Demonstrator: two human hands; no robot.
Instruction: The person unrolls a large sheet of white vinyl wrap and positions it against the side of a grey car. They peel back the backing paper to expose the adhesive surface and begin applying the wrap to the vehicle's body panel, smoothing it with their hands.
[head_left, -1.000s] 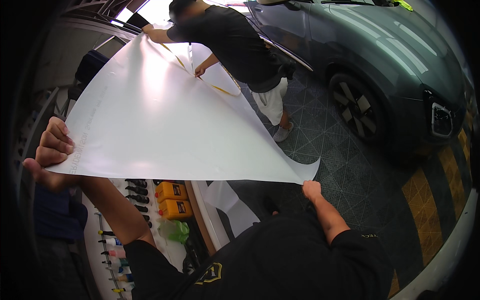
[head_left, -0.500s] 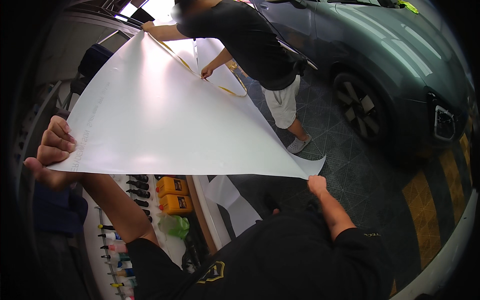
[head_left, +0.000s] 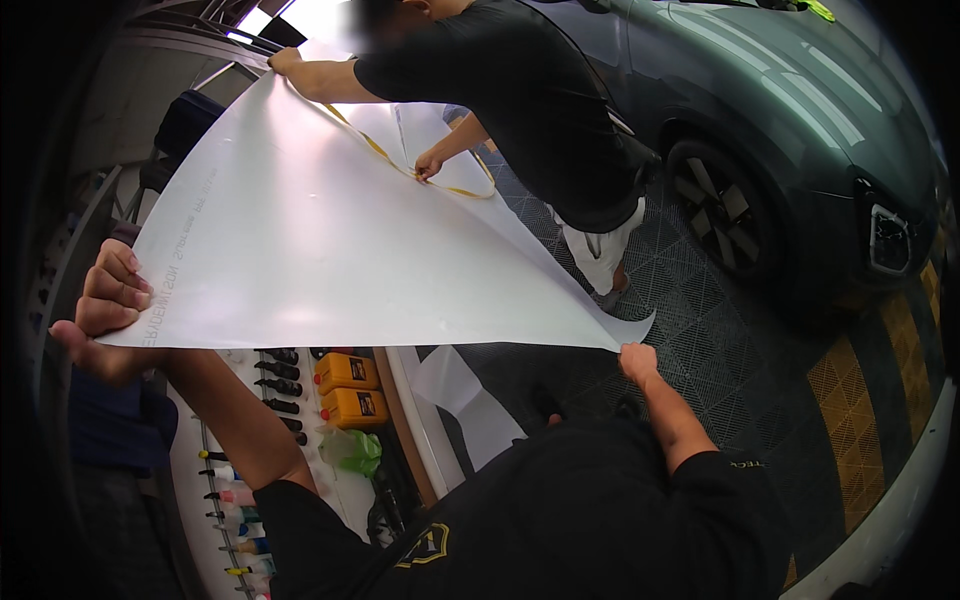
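A large sheet of whitish film stretches between me and a co-worker. My left hand is closed on its near left corner, fingers curled over the top and thumb below. At the near right corner my right hand pinches the edge, where a pointed flap curls up beyond the fist. Across the sheet, the co-worker in a black top leans over it. One of their hands grips the far left corner; the other holds a yellow measuring tape laid along the film.
A grey-green car stands at the right on dark floor tiles with yellow patches. Below the sheet are yellow jugs, a green plastic bag and several spray bottles on a rail. Another white sheet hangs beside them.
The co-worker has leaned further over the film and shifted right, and their tape hand has moved slightly right and nearer me. My hands keep their grip almost in place.
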